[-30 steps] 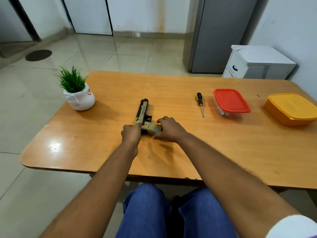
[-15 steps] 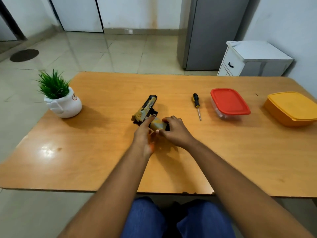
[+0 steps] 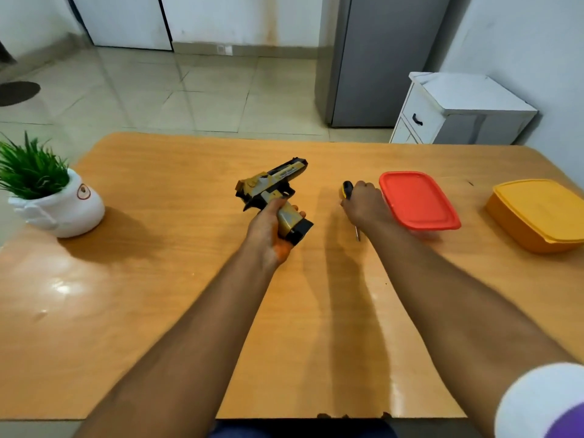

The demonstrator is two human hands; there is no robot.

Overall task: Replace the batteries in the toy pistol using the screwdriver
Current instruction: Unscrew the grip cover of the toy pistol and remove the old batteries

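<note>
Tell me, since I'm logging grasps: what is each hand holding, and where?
Left hand grips the toy pistol by its grip. Right hand closes around the screwdriver at its handle.

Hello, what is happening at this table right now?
A person sits at a wooden table and works on a toy pistol. The left hand grips the pistol by its handle and holds it above the table. The right hand closes around the screwdriver, whose tip lies toward the person. No screw is being turned yet. A red-lidded container, a yellow container and a small potted plant also stand on the table.
</note>
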